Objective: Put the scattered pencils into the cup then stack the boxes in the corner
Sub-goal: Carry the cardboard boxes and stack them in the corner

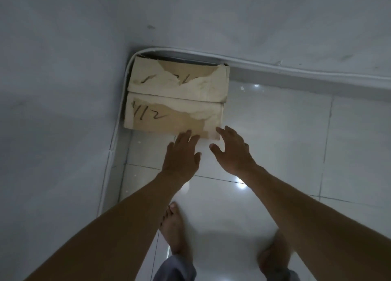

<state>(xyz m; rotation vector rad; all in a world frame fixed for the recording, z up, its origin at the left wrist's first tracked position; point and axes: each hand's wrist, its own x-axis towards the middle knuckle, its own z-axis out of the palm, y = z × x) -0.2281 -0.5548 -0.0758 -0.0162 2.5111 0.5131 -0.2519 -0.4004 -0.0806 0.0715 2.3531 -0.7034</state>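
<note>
box [175, 98] in corner | left hand [183, 153], right hand [231, 151] at near edge, fingers [186, 135] spread, empty | white conduit [275, 66] behind

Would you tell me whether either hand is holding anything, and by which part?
Nothing is held. The left hand and right hand are open, fingers spread, at the near edge of the torn tan cardboard box.

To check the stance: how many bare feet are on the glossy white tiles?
2. The left bare foot is beside the left forearm; the right bare foot, partly hidden, beneath the right forearm.
</note>
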